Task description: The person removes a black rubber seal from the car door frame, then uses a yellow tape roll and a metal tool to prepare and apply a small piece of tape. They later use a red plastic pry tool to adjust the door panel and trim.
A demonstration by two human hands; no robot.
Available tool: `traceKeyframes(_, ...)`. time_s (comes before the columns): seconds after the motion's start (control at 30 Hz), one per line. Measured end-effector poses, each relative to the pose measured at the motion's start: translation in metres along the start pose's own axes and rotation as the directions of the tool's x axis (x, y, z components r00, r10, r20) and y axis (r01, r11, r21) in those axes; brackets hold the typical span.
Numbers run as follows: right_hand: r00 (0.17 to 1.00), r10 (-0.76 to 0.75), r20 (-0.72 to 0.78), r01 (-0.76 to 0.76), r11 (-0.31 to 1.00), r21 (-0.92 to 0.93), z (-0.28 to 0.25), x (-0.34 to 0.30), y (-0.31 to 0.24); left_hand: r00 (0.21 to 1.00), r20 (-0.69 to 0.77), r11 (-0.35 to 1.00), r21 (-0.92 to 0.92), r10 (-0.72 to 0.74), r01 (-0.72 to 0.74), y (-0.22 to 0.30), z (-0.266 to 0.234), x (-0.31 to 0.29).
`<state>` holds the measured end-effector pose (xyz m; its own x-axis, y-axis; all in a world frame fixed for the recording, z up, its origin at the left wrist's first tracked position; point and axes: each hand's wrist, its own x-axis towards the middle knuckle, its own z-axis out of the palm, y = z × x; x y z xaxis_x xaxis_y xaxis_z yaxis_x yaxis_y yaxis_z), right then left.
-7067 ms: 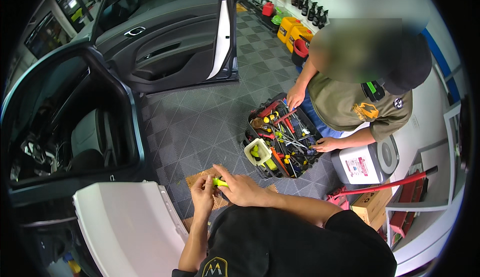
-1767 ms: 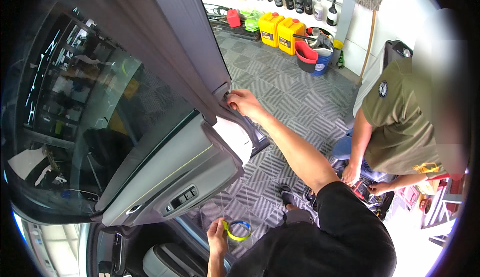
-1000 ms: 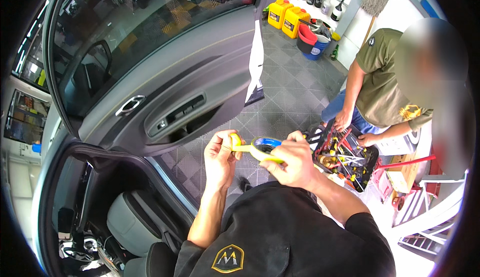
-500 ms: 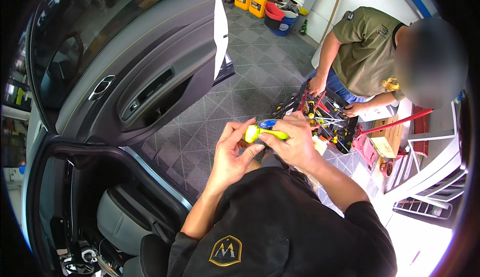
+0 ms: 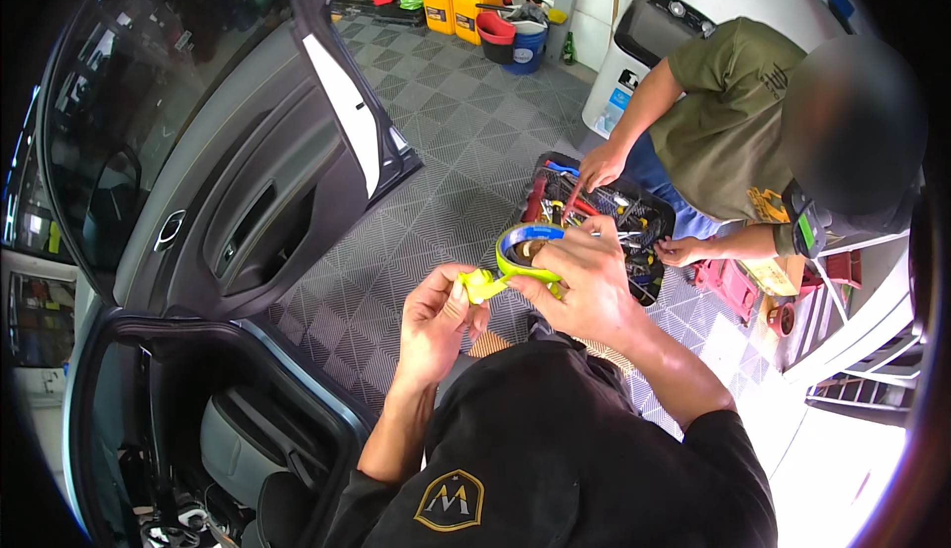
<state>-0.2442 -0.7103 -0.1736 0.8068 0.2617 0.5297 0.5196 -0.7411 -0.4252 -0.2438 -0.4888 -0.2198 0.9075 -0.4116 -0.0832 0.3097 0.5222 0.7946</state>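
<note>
In front of my chest, my right hand point(image 5: 589, 285) grips a roll of yellow-green tape point(image 5: 511, 254) with a blue inner core. A short strip runs from the roll to a crumpled yellow-green tape wad point(image 5: 476, 286), pinched between the thumb and fingers of my left hand point(image 5: 436, 318). Whether anything is wrapped inside the wad I cannot tell. Beyond my right hand, a black tool tray point(image 5: 649, 295) full of hand tools sits on the floor. A co-worker point(image 5: 728, 132) leans over it, one hand point(image 5: 602, 164) on a red-handled tool and the other hand point(image 5: 680, 251) at its right edge.
An open car door point(image 5: 223, 191) stands at the left, with a car seat point(image 5: 248, 444) inside below it. Yellow canisters point(image 5: 458, 5) and a blue bucket point(image 5: 526, 53) stand by the far wall. A red floor jack point(image 5: 728, 285) lies at the right.
The tape roll has turned so that its ring opening shows. My left hand has moved left and down with the wad, and a strip now stretches between them. The view has shifted.
</note>
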Motion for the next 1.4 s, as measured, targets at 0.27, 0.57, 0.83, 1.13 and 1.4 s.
traceKeyframes(0.27,0.991,0.033,0.129,-0.069,0.957,0.283,-0.037,-0.031,0.042,0.964,0.211,0.987,0.056,-0.159,0.150,-0.036,0.034,0.004)
traceKeyframes(0.57,0.973,-0.093,0.212,0.015,0.940,0.341,-0.044,-0.046,0.054,0.993,-0.108,0.952,0.297,-0.047,0.077,-0.033,0.073,-0.004)
traceKeyframes(0.83,0.996,-0.006,0.093,-0.014,0.977,0.212,-0.035,-0.051,0.046,0.984,-0.149,0.946,0.320,0.102,-0.050,-0.052,0.095,-0.004)
traceKeyframes(1.13,0.820,0.155,0.550,-0.413,0.827,0.382,-0.044,-0.056,0.051,0.948,-0.227,0.951,0.163,-0.222,0.261,-0.070,0.066,-0.008)
traceKeyframes(1.4,0.872,0.020,0.488,-0.290,0.827,0.483,-0.049,-0.068,0.079,0.917,-0.137,0.926,-0.115,-0.374,0.361,-0.084,0.074,-0.021)
